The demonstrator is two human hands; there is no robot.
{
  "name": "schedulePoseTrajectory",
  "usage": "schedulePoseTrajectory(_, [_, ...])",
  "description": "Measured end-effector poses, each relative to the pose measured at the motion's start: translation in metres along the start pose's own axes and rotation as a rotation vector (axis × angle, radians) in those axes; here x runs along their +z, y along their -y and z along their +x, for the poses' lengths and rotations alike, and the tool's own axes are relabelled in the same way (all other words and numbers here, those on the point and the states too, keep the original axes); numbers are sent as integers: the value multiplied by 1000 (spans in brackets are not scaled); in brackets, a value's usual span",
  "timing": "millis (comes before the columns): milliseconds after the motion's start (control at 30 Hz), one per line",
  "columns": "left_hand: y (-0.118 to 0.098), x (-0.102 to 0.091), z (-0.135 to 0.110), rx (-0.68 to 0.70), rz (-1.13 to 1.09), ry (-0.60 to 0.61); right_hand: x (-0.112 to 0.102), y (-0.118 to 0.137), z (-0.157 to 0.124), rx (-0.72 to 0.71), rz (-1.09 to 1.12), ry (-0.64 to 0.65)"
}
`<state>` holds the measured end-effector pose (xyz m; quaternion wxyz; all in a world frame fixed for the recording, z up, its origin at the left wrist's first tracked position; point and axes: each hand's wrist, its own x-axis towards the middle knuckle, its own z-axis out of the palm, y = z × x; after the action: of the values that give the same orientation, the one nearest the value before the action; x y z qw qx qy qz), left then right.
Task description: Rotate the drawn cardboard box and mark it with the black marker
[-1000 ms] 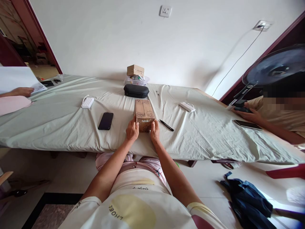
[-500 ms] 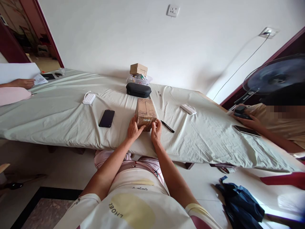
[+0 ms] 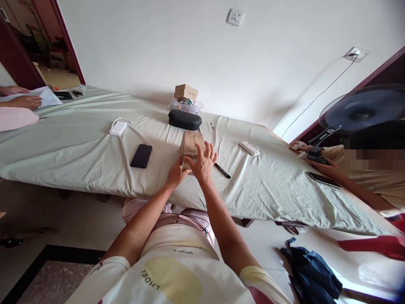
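A brown cardboard box (image 3: 189, 141) with dark printed lines stands on the cloth-covered table in front of me. My left hand (image 3: 178, 172) grips its near left edge, fingers along the side and thumb across the near face. Over the near right part of the box is my right hand (image 3: 203, 162), its fingers spread and raised; whether it touches the box I cannot tell. It hides much of the box's near end. A black pen (image 3: 222, 170) lies just right of that hand. To the left rests a dark smartphone (image 3: 141, 156).
Behind the box sit a black zip case (image 3: 184, 120), a clear plastic tray (image 3: 198, 107) and a smaller cardboard box (image 3: 186, 92). White power banks (image 3: 118, 127) lie on both sides. One person holds papers (image 3: 47, 96) at left; another holds a dark device (image 3: 318, 157) at right, near a fan (image 3: 362, 112).
My right hand has lifted from the box's right side and spread open over its near top. My left hand stays on the box. At left, the other person's papers have lowered.
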<state>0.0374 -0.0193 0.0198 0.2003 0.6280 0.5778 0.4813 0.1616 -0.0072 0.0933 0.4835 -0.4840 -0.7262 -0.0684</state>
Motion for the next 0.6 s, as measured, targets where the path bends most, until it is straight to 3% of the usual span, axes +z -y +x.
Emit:
schedulePoseTrajectory(300, [0,3,2,-9,17,-15,7,-20,1,0,78,67])
schedulePoseTrajectory(467, [-1,2,2,2,45,22,10,-11,0,42,9,23])
schedulePoseTrajectory(600, [-6,-3,0,-22,65,48,-1,-10,-1,-18,-57,91])
